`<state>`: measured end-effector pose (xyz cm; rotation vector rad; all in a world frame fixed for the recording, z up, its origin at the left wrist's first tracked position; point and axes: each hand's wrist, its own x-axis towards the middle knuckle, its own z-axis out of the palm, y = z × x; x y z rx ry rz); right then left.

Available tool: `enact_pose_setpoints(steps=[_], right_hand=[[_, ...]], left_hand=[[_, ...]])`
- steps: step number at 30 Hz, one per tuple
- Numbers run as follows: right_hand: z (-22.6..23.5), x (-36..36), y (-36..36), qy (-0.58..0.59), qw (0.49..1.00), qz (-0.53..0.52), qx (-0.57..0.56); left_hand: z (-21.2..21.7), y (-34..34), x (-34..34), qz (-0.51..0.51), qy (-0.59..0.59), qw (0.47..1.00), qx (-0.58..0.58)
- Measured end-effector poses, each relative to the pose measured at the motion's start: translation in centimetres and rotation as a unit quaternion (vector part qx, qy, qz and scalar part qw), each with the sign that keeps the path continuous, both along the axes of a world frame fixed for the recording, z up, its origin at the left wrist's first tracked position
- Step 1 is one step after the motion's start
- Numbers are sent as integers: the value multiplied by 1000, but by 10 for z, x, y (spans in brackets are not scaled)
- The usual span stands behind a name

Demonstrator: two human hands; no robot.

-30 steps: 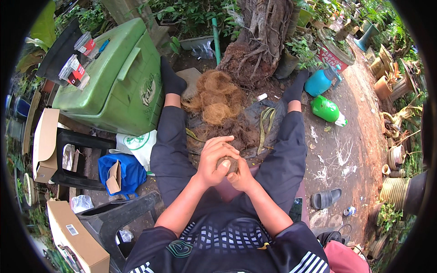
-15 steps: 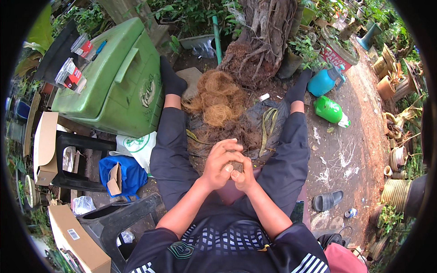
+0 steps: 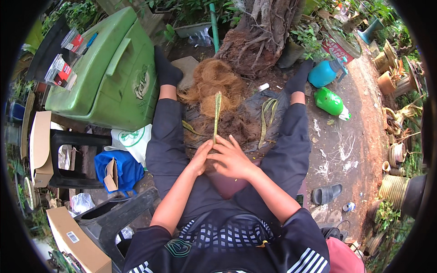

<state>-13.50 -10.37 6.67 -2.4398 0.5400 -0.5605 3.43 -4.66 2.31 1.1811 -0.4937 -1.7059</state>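
1. While the leaf strip (image 3: 217,116) stands upright between both hands, its lower end should be pinched flat, without creasing.
2. Left hand (image 3: 199,159): fingers nearly together. Right hand (image 3: 234,161): fingers half spread. Which grips the strip cannot be told.
3. Dark fibre (image 3: 236,128) lies just beyond; loose strands could snag.
4. Green bottle (image 3: 328,101) and cooler box (image 3: 102,86) stand clear.

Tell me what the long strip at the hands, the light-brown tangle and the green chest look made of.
Long strip: probably plant leaf, finish unclear; its flat, narrow green body has yellowish edges.
Light-brown tangle: dry fibre, perhaps coconut husk, matte; loose hair-like strands show.
Green chest: likely moulded plastic, slightly glossy; rounded edges and soft highlights suggest it.
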Motion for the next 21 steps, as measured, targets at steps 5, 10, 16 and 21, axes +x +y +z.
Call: enact_pose_setpoints(steps=[5, 10, 16, 21], right_hand=[[-35, -7, -26, -182, 960, -210, 18], [-69, -30, -56, -144, 892, -374, 209], [-96, -21, -62, -67, 920, -367, 122], [-106, -6, -78, 54, 918, -369, 134]], left_hand=[[-22, -2, -1, 20, -26, 998, -48], [-28, -3, 5, 172, 75, 982, -28], [-39, -7, 4, 155, -68, 984, -48], [-36, -7, 1, 179, -11, 983, -27]])
